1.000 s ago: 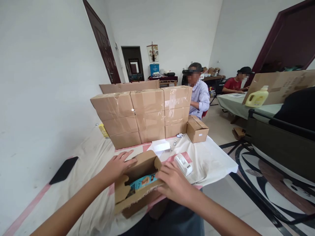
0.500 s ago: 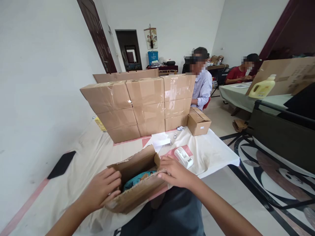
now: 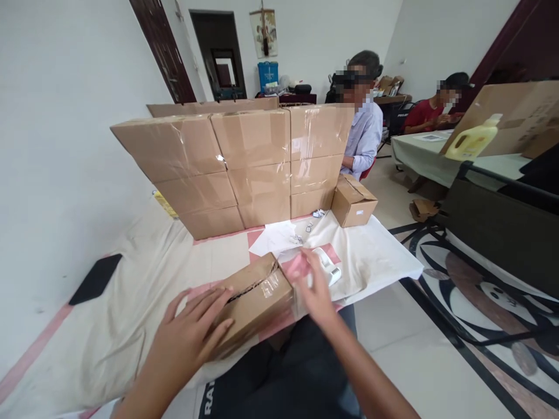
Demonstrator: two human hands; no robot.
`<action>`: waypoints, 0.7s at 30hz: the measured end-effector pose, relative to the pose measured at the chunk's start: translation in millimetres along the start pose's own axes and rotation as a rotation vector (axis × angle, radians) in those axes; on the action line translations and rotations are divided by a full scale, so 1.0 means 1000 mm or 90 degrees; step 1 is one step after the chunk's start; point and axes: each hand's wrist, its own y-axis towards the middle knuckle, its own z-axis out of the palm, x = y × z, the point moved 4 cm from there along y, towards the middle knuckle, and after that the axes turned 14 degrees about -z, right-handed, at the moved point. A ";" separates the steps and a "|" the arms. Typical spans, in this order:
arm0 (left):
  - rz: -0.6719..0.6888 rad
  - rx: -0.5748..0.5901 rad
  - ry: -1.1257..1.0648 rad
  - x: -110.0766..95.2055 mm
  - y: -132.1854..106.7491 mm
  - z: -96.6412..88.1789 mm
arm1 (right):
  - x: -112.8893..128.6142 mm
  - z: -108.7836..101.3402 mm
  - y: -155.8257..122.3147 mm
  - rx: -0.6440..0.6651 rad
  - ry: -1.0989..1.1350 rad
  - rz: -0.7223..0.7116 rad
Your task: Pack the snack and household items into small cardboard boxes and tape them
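Note:
A small brown cardboard box (image 3: 262, 308) lies in front of me with its top flaps closed and a worn, ragged seam between them. A short piece of clear tape shows near its right end. My left hand (image 3: 196, 323) rests on the left part of the box top, fingers spread. Just past the box's right end is my right hand (image 3: 315, 285), blurred by motion and close beside the white tape dispenser (image 3: 334, 272). Whether its fingers hold anything cannot be made out. The box's contents are hidden under the flaps.
A wall of stacked, taped cartons (image 3: 257, 169) stands across the table's far side. To its right sits another closed carton (image 3: 354, 201). White paper (image 3: 273, 237) lies before the stack, a black flat object (image 3: 96, 279) at left. A co-worker (image 3: 367, 125) sits behind.
The box flaps, upright and open before, are now folded shut over the teal item inside. My right hand has left the box rim and moved beside the tape dispenser. My left hand now lies on top.

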 end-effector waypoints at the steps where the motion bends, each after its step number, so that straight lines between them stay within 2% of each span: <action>1: 0.030 0.016 0.011 -0.005 -0.003 0.000 | -0.014 -0.022 0.002 -0.028 -0.068 0.032; 4: 0.065 0.038 0.042 -0.012 -0.012 0.002 | -0.061 -0.078 0.011 -0.019 -0.142 0.132; 6: 0.048 0.036 0.053 -0.012 -0.011 0.004 | -0.088 -0.095 0.016 0.064 -0.134 0.197; 8: 0.022 0.012 0.057 -0.012 -0.006 0.001 | -0.106 -0.095 0.019 0.165 -0.112 0.261; 10: 0.001 -0.028 0.073 -0.020 0.003 -0.006 | -0.114 -0.088 0.022 0.241 -0.096 0.318; 12: 0.001 -0.094 0.061 -0.045 0.012 -0.012 | -0.116 -0.080 0.026 0.290 -0.092 0.366; 14: 0.043 -0.160 -0.034 -0.090 0.022 -0.007 | -0.114 -0.074 0.029 0.323 -0.094 0.409; 16: 0.090 -0.148 -0.191 -0.144 0.037 0.018 | -0.110 -0.071 0.030 0.344 -0.091 0.440; 17: 0.057 -0.127 -0.231 -0.168 0.049 0.038 | -0.108 -0.071 0.030 0.351 -0.087 0.450; 19: -0.053 -0.027 -0.252 -0.207 0.077 0.086 | -0.102 -0.071 0.030 0.361 -0.074 0.458; 21: -0.185 0.061 -0.321 -0.227 0.104 0.129 | -0.096 -0.074 0.031 0.353 -0.065 0.451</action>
